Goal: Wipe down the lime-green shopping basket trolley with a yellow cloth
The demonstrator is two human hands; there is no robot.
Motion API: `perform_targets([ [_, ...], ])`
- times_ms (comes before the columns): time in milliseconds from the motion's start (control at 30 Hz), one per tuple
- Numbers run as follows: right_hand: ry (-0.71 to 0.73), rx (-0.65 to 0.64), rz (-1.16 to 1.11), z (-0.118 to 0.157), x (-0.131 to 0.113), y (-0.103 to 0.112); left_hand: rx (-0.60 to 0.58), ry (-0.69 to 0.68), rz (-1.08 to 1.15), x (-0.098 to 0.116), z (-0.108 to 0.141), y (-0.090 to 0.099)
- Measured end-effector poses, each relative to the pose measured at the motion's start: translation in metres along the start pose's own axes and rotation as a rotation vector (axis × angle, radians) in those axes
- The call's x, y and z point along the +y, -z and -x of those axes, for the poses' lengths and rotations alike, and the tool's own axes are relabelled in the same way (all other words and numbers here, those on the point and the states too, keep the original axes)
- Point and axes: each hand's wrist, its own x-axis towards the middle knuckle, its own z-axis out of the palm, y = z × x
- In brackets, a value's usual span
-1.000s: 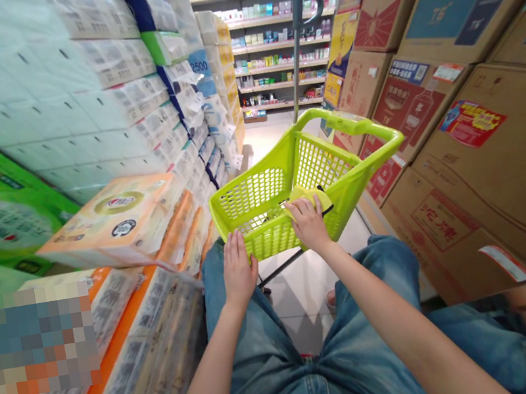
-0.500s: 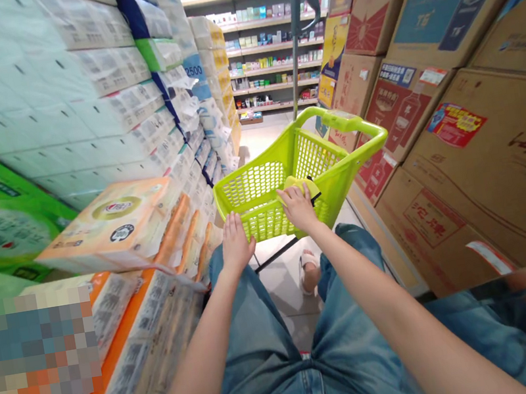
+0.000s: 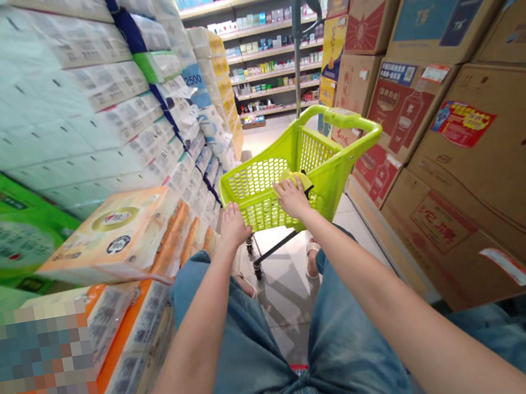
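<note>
A lime-green shopping cart with a perforated plastic basket stands turned sideways before my knees. My left hand is closed over the near left corner of its rim, fingertips on top. On the near long side, my right hand presses a yellow cloth-like piece with a dark edge against the rim. My fingers cover part of that piece, so its full shape is hidden. The cart's push handle rises at the far right, and nobody's hand is on it.
Stacked tissue packs crowd my left side, with white paper bundles behind. Cardboard boxes wall off the right. A grey pole stands beyond the cart. Filled shelves close the aisle. Tiled floor lies between my feet.
My right hand and the yellow piece have shifted slightly left and up along the rim. The cart has turned a little, and its wheels now show. My knees have parted wider.
</note>
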Motion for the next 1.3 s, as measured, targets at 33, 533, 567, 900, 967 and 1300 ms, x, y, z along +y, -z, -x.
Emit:
perform_targets([
  [33,0.000,-0.002,0.004,-0.003,0.001,-0.001,-0.006,0.003,-0.005,-0.001,-0.004,-0.001],
  [533,0.024,0.027,-0.056,-0.007,-0.028,-0.010,-0.035,0.061,-0.024,-0.024,-0.001,0.013],
  [567,0.027,0.030,-0.061,-0.007,-0.033,-0.012,-0.024,0.073,-0.024,-0.027,0.002,0.015],
  [900,0.129,0.008,-0.092,0.008,-0.085,-0.011,0.109,0.176,-0.036,-0.049,0.068,0.033],
  [967,0.158,-0.003,-0.108,0.014,-0.092,-0.008,0.128,0.189,-0.043,-0.048,0.087,0.036],
  [1300,0.176,0.015,-0.162,0.037,-0.086,0.002,-0.050,0.073,-0.254,-0.028,0.115,0.080],
])
